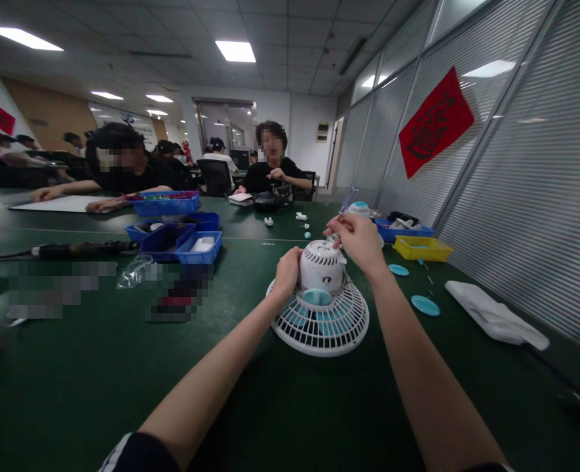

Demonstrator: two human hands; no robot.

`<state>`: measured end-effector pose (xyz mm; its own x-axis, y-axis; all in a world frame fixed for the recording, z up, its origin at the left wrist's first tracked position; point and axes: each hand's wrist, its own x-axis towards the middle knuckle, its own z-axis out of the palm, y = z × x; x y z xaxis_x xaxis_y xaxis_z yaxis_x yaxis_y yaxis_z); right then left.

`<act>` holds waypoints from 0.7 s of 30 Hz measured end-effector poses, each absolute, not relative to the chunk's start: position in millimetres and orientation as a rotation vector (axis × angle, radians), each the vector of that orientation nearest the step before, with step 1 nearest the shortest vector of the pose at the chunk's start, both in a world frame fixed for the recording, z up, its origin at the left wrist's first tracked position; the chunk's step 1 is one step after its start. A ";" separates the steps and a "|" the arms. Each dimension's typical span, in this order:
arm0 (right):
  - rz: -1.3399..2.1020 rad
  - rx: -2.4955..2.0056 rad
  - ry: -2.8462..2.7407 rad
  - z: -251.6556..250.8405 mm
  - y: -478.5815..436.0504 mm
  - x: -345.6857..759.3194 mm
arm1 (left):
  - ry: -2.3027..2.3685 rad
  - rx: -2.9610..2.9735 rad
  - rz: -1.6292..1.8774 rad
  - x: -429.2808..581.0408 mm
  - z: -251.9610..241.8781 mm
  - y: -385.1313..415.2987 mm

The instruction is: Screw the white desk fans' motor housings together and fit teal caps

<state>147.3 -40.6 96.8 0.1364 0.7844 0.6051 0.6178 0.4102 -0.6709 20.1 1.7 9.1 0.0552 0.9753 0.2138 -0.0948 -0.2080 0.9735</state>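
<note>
- Presently resting half-curled left hand (288, 274) against left side of fan housing (321, 267); cannot confirm hold.
- Pinching slim tool (349, 198), tilted up-right, in closed right hand (357, 240) at housing's far right.

Dim, cool light falls from white ceiling lamps (235, 51) that glare high beyond the left hand (288, 272) and right hand (359, 241), while the green table (250, 406) darkens almost to black on the near side of both. Right of the right hand, a pale lamp reflection (489, 69) shines over the blinds (540, 216), which slant and stretch toward the picture's edge. Far beyond the hands, the people (219, 160) look soft, and coarse square blocks hide faces and patches left of the left hand.
</note>
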 end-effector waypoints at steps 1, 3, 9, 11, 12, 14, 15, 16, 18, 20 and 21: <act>0.188 -1.279 -1.566 96.6 -40.4 147.7 | 0.981 1.307 1.350 20.4 10.0 0.8; 0.179 -1.281 -1.573 96.2 -39.9 148.6 | 0.972 1.258 1.343 21.0 13.1 -1.3; 0.129 -1.328 -1.616 95.1 -38.8 152.6 | 0.983 1.092 1.354 19.1 41.1 -15.5; 0.127 -1.339 -1.620 95.0 -39.2 153.3 | 0.931 1.097 1.393 17.7 55.7 -24.6; 0.121 -1.347 -1.622 95.2 -39.7 153.4 | 0.900 1.115 1.410 16.9 62.9 -29.6; 0.102 -1.367 -1.628 95.7 -41.3 153.2 | 0.879 1.154 1.436 14.9 75.4 -38.9; 0.095 -1.376 -1.631 96.2 -42.2 153.0 | 0.882 1.174 1.444 13.4 80.2 -42.5; 0.094 -1.382 -1.634 96.6 -43.2 152.8 | 0.893 1.192 1.454 11.5 84.1 -45.2; 0.097 -1.389 -1.636 97.6 -45.0 152.3 | 0.924 1.226 1.473 6.7 90.0 -47.8; 0.094 -1.405 -1.639 98.7 -46.5 151.5 | 0.964 1.279 1.474 0.5 96.8 -48.7; 0.088 -1.416 -1.641 99.2 -47.2 151.0 | 0.979 1.328 1.458 -3.0 102.1 -50.0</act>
